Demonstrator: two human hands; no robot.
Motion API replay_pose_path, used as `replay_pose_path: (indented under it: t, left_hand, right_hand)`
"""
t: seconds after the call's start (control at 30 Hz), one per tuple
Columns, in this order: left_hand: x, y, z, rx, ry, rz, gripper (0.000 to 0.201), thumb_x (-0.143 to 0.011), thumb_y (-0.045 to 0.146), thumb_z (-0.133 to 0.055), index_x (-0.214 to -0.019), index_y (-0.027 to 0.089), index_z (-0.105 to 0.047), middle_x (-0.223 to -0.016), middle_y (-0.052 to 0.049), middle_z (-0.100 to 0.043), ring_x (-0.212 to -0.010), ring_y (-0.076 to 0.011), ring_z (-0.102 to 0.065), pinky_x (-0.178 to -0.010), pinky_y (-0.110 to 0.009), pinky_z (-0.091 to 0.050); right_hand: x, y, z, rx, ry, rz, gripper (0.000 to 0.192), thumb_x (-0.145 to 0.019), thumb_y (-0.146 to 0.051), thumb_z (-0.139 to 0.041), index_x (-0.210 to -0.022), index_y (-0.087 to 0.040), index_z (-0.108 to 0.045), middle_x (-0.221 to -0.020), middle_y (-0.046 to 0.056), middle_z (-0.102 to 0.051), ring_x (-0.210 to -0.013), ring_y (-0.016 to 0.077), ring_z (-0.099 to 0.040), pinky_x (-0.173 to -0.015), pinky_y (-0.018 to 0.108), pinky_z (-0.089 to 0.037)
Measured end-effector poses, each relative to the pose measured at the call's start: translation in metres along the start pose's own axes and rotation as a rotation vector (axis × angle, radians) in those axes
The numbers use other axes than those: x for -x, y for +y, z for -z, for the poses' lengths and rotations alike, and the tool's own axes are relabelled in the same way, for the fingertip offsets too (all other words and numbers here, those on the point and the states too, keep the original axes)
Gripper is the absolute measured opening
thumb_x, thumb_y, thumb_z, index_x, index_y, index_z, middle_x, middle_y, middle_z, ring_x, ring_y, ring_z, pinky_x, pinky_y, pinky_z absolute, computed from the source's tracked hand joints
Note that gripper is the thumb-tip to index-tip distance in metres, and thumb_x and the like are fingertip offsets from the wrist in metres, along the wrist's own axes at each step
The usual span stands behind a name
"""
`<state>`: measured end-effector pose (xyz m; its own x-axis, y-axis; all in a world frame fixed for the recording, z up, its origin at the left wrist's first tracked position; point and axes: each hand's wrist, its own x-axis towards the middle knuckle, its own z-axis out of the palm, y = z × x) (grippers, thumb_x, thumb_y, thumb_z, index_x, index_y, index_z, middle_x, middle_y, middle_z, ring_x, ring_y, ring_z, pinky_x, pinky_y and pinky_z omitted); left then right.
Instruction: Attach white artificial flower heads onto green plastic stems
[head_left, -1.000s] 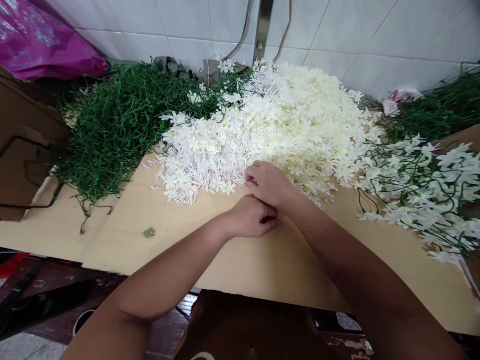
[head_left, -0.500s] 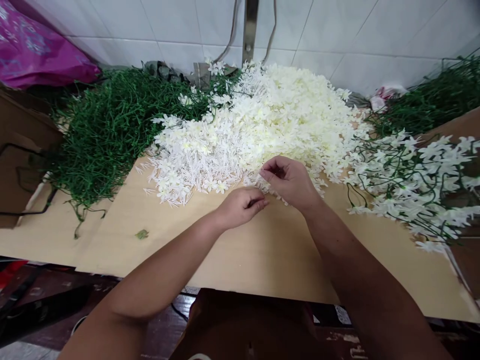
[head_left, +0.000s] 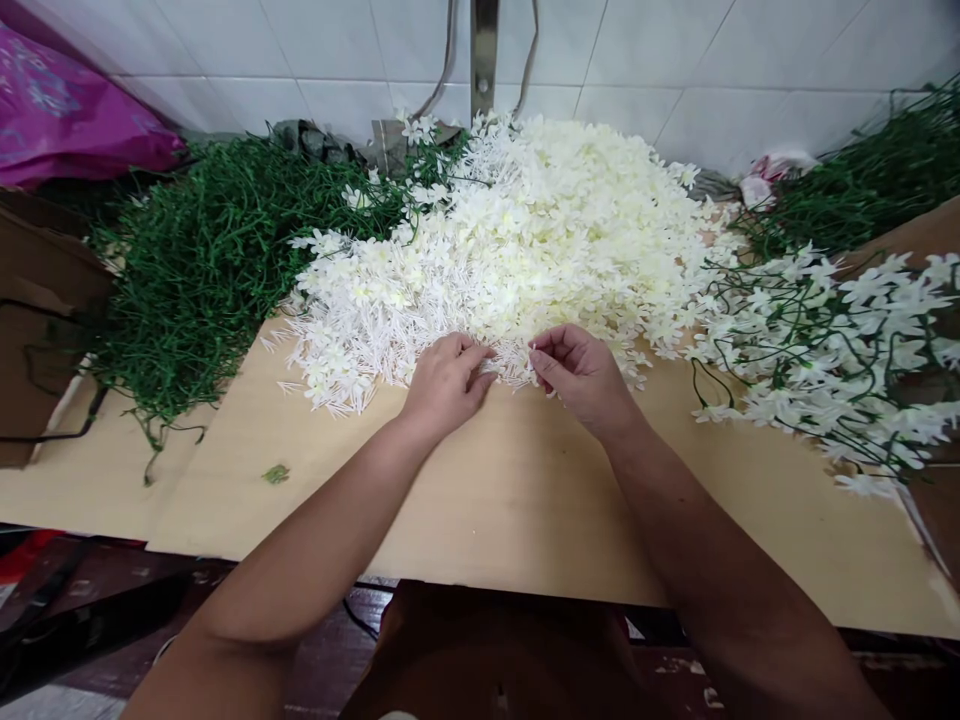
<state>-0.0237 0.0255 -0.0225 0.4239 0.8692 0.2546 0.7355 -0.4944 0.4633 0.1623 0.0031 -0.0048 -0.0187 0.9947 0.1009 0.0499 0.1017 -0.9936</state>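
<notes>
Head view. Both hands work at the near edge of the flower pile (head_left: 525,230), a heap of small white plastic blossoms in the middle of the table (head_left: 525,510). Left hand (head_left: 444,382) lies palm down on the pile's edge, fingers curled into the loose blossoms; they seem to pinch at one, but I cannot tell whether anything is actually gripped. Right hand (head_left: 581,375) has its fingertips drawn together at the pile's edge, apparently closed on a blossom; the piece itself is too small to make out. The hands are near each other, not touching.

Green stems (head_left: 217,250) are heaped left of the pile, touching it. Finished sprays (head_left: 825,350), white flowers on green stems, lie to the right. A pink bag (head_left: 67,120) sits at far left against the tiled wall.

Judgement on technique: single out one blossom with the fingertips rather than raking, and lift it clear of its neighbours so the stalks do not tangle and drag others off the pile.

Against half a second ago: the left hand has moved forward from the bare table onto the pile; the right hand has dropped slightly and sits closer to the pile's edge. Pile, stems and sprays lie unchanged.
</notes>
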Motion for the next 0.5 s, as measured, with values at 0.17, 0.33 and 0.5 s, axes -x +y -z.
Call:
replay_pose_path:
  t: [0.17, 0.33, 0.5]
  left_hand:
    - [-0.003, -0.001, 0.005, 0.013, -0.012, 0.068, 0.019, -0.085, 0.02, -0.055, -0.096, 0.017, -0.069, -0.09, -0.008, -0.066, -0.086, -0.0222, -0.06, -0.078, -0.036, -0.045]
    - [-0.004, -0.002, 0.008, 0.085, -0.009, 0.096, 0.013, -0.081, 0.016, -0.056, -0.087, 0.017, -0.068, -0.081, -0.004, -0.065, -0.075, -0.0181, -0.059, -0.071, -0.031, -0.043]
    - [-0.003, -0.006, 0.011, 0.097, 0.048, 0.132, 0.013, -0.082, 0.018, -0.055, -0.089, 0.017, -0.066, -0.082, -0.004, -0.064, -0.076, -0.0177, -0.058, -0.073, -0.031, -0.045]
  right_hand:
    - [0.01, 0.006, -0.018, 0.539, -0.09, 0.128, 0.027, -0.083, -0.015, -0.052, -0.109, -0.014, -0.06, -0.077, 0.003, -0.066, -0.067, 0.0151, -0.059, -0.064, 0.029, -0.047]
    - [0.011, 0.006, -0.039, 1.102, -0.192, 0.244, 0.026, -0.087, -0.01, -0.043, -0.102, -0.009, -0.065, -0.096, 0.017, -0.069, -0.085, 0.0256, -0.062, -0.072, 0.034, -0.044]
    - [0.007, 0.011, -0.038, 1.109, -0.133, 0.248, 0.022, -0.084, -0.009, -0.044, -0.091, -0.013, -0.064, -0.089, 0.013, -0.068, -0.08, 0.0239, -0.061, -0.069, 0.032, -0.043]
